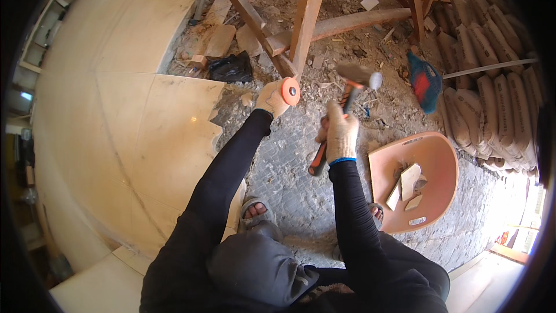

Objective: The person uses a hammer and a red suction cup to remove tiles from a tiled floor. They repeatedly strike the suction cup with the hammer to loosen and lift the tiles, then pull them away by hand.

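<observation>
My left hand [270,101], in a pale work glove, is closed around a chisel [286,86]. Only its round orange guard and dark striking end show; the blade is hidden. Gripped by its black and orange handle, a hammer [348,98] is in my gloved right hand [341,134]. Its head, smeared by motion, is raised to the right of the chisel. Below both hands lies rough grey ground [284,156], bordered on the left by cream floor tiles [139,122] with a jagged broken edge.
A salmon-coloured tub [437,162] holding broken tile pieces [410,181] sits by my right foot. Ahead stand wooden props [311,6] amid rubble, with a black plastic bag [231,68] nearby. Stacked sacks [483,52] and a blue-and-red bag [425,81] are at right.
</observation>
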A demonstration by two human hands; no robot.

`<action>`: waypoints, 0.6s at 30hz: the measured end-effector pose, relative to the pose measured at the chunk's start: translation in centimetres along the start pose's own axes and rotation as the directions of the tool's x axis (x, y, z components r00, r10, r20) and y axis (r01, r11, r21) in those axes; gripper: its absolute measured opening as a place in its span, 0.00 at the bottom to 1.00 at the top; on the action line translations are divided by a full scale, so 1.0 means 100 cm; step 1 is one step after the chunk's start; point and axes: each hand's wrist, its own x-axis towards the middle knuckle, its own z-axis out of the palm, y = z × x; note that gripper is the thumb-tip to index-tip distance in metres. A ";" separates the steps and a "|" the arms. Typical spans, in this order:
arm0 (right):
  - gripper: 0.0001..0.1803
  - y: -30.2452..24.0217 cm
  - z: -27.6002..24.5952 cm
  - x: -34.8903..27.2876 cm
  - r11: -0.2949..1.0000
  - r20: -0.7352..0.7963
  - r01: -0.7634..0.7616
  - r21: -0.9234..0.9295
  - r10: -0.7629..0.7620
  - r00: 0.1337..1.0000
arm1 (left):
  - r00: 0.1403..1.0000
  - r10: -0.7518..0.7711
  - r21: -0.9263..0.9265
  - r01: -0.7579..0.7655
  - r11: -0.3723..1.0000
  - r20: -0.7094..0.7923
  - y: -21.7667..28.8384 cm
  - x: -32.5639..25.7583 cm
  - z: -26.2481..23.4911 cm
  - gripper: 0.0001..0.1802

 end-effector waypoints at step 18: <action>0.19 0.019 0.017 -0.022 0.910 0.166 -0.395 -0.128 0.412 0.896 | 0.992 -0.089 0.084 0.082 0.993 0.087 0.007 0.000 0.001 0.19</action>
